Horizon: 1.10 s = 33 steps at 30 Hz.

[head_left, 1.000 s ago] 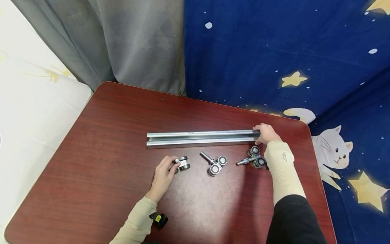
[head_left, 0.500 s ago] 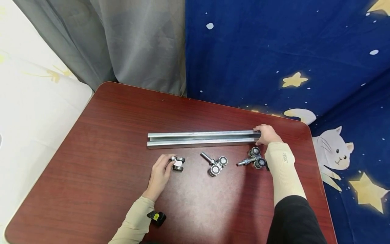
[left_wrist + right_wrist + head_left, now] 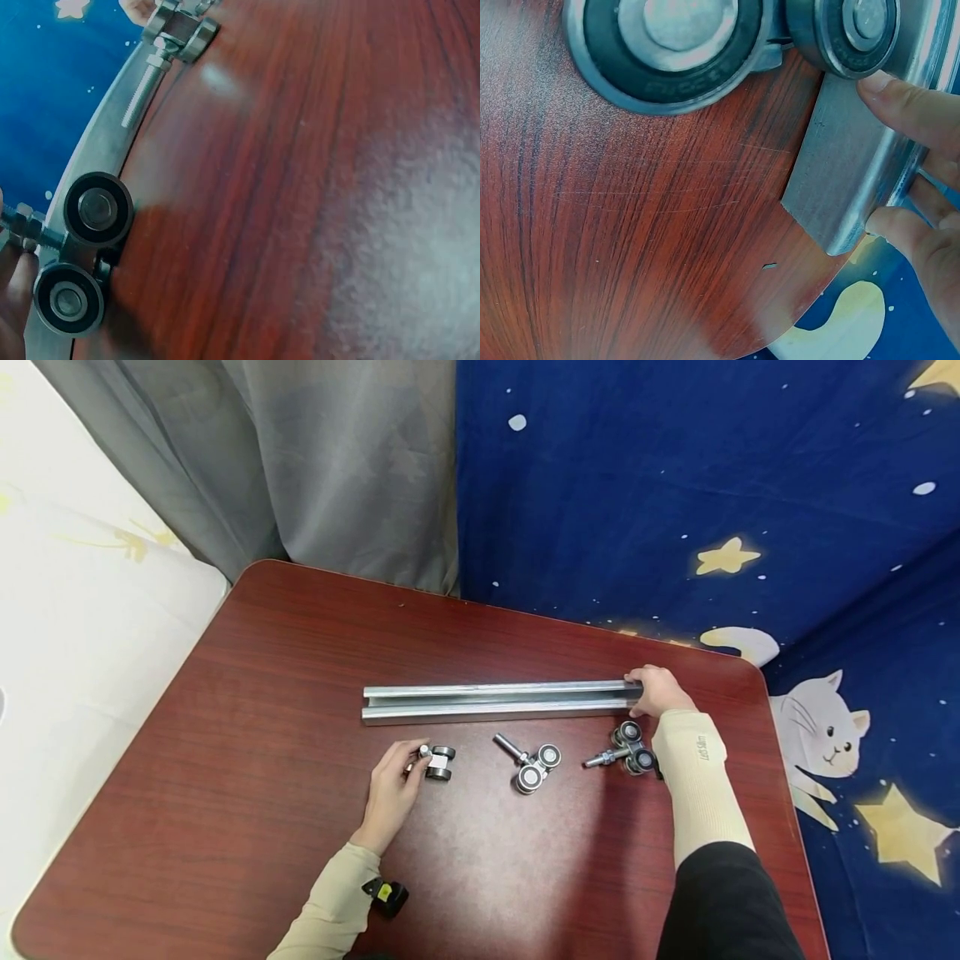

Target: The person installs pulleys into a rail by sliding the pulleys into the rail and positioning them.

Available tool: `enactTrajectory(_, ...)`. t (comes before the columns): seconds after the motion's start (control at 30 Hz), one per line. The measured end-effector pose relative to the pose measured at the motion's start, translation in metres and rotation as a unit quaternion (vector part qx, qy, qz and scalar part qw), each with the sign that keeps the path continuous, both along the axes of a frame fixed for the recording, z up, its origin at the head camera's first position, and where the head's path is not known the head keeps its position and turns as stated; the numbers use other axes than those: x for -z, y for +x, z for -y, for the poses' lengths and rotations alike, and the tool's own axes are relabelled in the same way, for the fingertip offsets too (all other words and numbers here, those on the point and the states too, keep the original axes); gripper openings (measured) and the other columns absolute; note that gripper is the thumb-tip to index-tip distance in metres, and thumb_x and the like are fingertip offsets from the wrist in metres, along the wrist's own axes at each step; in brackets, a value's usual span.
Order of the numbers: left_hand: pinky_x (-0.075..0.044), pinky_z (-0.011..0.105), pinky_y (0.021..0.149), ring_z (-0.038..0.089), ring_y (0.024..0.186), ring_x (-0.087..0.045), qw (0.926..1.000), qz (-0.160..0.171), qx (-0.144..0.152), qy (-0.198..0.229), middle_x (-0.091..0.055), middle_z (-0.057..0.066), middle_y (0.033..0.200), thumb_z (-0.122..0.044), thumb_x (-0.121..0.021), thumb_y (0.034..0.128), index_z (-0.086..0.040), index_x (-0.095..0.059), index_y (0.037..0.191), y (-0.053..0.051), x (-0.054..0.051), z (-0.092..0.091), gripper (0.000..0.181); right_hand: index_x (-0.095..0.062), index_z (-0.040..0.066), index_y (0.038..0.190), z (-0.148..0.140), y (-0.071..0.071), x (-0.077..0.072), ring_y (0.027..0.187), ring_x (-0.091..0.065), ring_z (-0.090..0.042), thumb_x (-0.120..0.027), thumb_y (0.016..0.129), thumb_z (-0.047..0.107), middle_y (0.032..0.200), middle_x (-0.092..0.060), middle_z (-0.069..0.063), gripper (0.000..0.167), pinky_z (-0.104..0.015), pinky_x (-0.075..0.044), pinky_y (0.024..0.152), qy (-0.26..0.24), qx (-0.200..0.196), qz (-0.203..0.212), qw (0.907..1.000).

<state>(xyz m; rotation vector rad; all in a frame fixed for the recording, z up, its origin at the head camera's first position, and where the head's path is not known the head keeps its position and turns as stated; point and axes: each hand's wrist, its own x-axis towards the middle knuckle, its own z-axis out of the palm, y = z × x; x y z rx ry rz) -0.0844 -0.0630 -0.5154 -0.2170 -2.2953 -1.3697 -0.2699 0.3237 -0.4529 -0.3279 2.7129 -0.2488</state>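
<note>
My left hand (image 3: pixel 392 791) pinches a metal roller trolley (image 3: pixel 438 763) by its threaded bolt, with the wheels facing right. In the left wrist view the held trolley's wheels (image 3: pixel 97 210) and nuts show plainly, while only a bit of the fingers (image 3: pixel 11 307) appears. A steel channel rail (image 3: pixel 487 712) lies across the table, its slot facing up. Around the rail's right end, my right hand (image 3: pixel 660 692) grips with thumb and fingers on opposite sides. The right wrist view shows the thumb and fingertips against the rail end (image 3: pixel 840 172).
Two more roller trolleys lie in front of the rail: a middle one (image 3: pixel 531 768) and a right one (image 3: pixel 628 750) beside my right wrist. The reddish wooden table (image 3: pixel 247 710) has rounded corners. Behind it hang a grey curtain (image 3: pixel 360 477) and a blue star-patterned cloth (image 3: pixel 615 493).
My left hand has drawn the held trolley slightly left and turned it, mostly in the first half second. The right hand and the rail have stayed in place.
</note>
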Motion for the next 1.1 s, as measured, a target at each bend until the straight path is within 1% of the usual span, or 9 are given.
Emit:
enactTrajectory(0.1, -0.048, 0.015, 0.063, 0.019, 0.084, -0.062, 0.9999, 0.009, 0.007, -0.004, -0.060, 0.008, 0.094, 0.004, -0.069, 0.0752, 0.002, -0.061, 0.104, 0.001, 0.001, 0.001, 0.030, -0.054, -0.005, 0.119, 0.000, 0.000, 0.001, 0.112, -0.043, -0.042, -0.079, 0.064, 0.007, 0.120, -0.049, -0.026, 0.062, -0.053, -0.036, 0.093, -0.003, 0.000, -0.001, 1.0000)
enactTrajectory(0.23, -0.051, 0.024, 0.061, 0.017, 0.080, -0.062, 0.9992, -0.006, -0.005, -0.038, -0.061, 0.007, 0.091, 0.000, -0.072, 0.0741, -0.001, -0.062, 0.099, -0.001, 0.005, 0.001, 0.027, -0.054, -0.005, 0.119, -0.001, 0.001, 0.000, 0.110, -0.044, -0.042, -0.079, 0.064, 0.006, 0.119, -0.050, -0.026, 0.061, -0.053, -0.037, 0.093, -0.005, -0.001, -0.003, 1.0000)
enactTrajectory(0.33, -0.051, 0.028, 0.062, 0.017, 0.077, -0.061, 0.9978, -0.028, -0.022, -0.055, -0.062, 0.006, 0.086, -0.001, -0.072, 0.0736, -0.003, -0.063, 0.095, -0.002, 0.007, 0.002, 0.023, -0.053, -0.005, 0.119, -0.001, 0.000, 0.001, 0.111, -0.044, -0.043, -0.079, 0.064, 0.006, 0.119, -0.050, -0.026, 0.062, -0.053, -0.037, 0.093, -0.004, -0.003, -0.004, 1.0000)
enactTrajectory(0.4, -0.049, 0.027, 0.062, 0.017, 0.074, -0.061, 0.9975, -0.038, -0.030, -0.052, -0.062, 0.006, 0.082, -0.001, -0.072, 0.0735, -0.003, -0.063, 0.092, -0.002, 0.008, 0.001, 0.020, -0.054, -0.005, 0.119, -0.001, 0.000, 0.001, 0.111, -0.044, -0.043, -0.079, 0.064, 0.007, 0.119, -0.050, -0.026, 0.062, -0.053, -0.036, 0.093, -0.002, -0.005, -0.005, 1.0000)
enactTrajectory(0.53, -0.046, 0.025, 0.064, 0.018, 0.072, -0.059, 0.9968, -0.057, -0.040, -0.038, -0.061, 0.007, 0.078, 0.001, -0.072, 0.0723, -0.001, -0.063, 0.089, -0.002, 0.010, 0.000, 0.019, -0.054, -0.005, 0.119, -0.001, 0.000, 0.001, 0.111, -0.044, -0.043, -0.079, 0.064, 0.007, 0.120, -0.050, -0.026, 0.062, -0.053, -0.036, 0.094, 0.000, -0.006, -0.006, 1.0000)
enactTrajectory(0.67, -0.045, 0.022, 0.065, 0.017, 0.072, -0.057, 0.9967, -0.058, -0.046, -0.032, -0.060, 0.006, 0.078, 0.002, -0.072, 0.0718, -0.001, -0.062, 0.088, -0.002, 0.011, 0.000, 0.019, -0.054, -0.005, 0.119, -0.001, 0.000, 0.001, 0.112, -0.043, -0.044, -0.080, 0.063, 0.008, 0.120, -0.050, -0.027, 0.063, -0.054, -0.036, 0.094, 0.002, -0.008, -0.008, 0.9999)
enactTrajectory(0.9, -0.045, 0.025, 0.061, 0.017, 0.069, -0.056, 0.9940, -0.080, -0.064, -0.037, -0.060, 0.006, 0.075, 0.007, -0.073, 0.0678, 0.001, -0.062, 0.085, -0.003, 0.010, 0.002, 0.022, -0.053, -0.004, 0.120, -0.002, -0.001, 0.003, 0.113, -0.041, -0.044, -0.079, 0.064, 0.008, 0.122, -0.048, -0.026, 0.063, -0.054, -0.035, 0.094, 0.002, -0.002, -0.004, 1.0000)
enactTrajectory(1.1, -0.047, 0.025, 0.061, 0.018, 0.069, -0.057, 0.9931, -0.083, -0.079, -0.026, -0.061, 0.008, 0.076, 0.010, -0.072, 0.0672, 0.003, -0.062, 0.086, -0.002, 0.007, 0.009, 0.022, -0.053, -0.004, 0.120, -0.001, 0.000, 0.003, 0.113, -0.042, -0.044, -0.079, 0.064, 0.008, 0.122, -0.048, -0.027, 0.063, -0.054, -0.036, 0.094, 0.001, -0.001, -0.004, 1.0000)
